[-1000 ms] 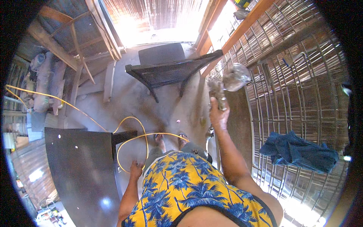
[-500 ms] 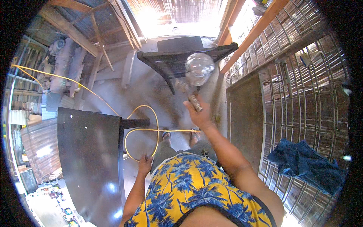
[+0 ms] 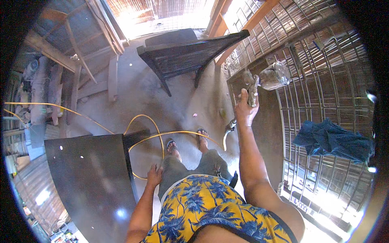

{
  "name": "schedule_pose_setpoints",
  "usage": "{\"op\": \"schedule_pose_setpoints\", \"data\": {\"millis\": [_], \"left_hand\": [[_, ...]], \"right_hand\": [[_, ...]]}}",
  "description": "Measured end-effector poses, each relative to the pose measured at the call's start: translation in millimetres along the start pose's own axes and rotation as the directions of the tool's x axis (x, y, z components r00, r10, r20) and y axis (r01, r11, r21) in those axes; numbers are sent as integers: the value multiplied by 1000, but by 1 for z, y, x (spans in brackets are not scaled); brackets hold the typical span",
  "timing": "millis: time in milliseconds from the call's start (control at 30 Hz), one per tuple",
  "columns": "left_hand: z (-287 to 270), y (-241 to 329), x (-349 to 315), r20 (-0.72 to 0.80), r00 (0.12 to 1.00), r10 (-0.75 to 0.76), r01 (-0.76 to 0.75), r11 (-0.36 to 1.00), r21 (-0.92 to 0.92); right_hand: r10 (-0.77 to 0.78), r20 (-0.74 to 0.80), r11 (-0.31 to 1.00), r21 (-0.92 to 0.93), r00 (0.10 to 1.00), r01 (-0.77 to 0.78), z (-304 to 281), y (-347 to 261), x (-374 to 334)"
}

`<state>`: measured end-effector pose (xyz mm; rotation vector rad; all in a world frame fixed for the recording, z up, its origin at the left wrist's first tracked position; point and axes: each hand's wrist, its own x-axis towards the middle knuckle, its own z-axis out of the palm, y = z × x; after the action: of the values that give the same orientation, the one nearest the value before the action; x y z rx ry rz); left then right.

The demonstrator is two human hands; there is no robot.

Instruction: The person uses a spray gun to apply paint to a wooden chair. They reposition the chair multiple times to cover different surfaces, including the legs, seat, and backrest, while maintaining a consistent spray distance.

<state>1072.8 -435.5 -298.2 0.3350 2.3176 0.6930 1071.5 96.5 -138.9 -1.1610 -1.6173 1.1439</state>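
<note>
My right hand is wrapped round the grip of a metal spray gun, out over the right side. The gun is tipped sideways, and its clear cup points toward the barred wall. A yellow air hose runs up to the fitting below the gun's handle. My left hand hangs beside my left thigh, fingers loosely apart and holding nothing I can see. Ahead of my feet stands a black piece of furniture on legs. A large dark, glossy panel with a leg lies to my left.
The hose loops across the floor by my feet and runs off left. A dark flat board leans by the barred wall on the right, where a blue cloth hangs. Wooden frames stand at the far left.
My right hand has swung the spray gun right, away from the black furniture, and tilted it. The hose end has shifted right with it. My left hand stays low by my thigh.
</note>
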Motion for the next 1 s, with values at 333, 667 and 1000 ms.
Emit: {"op": "schedule_pose_setpoints", "data": {"millis": [333,667,1000], "left_hand": [[49,16,0,61,991,-118,119,993,-12],[149,34,5,192,960,-205,163,963,213],[149,18,1,228,954,-195,133,956,263]], "right_hand": [[-58,543,998,27,838,51,60,-63,-105],[-278,526,960,116,804,256,104,-60,-124],[-161,558,965,-86,814,249,181,78,-137]]}}
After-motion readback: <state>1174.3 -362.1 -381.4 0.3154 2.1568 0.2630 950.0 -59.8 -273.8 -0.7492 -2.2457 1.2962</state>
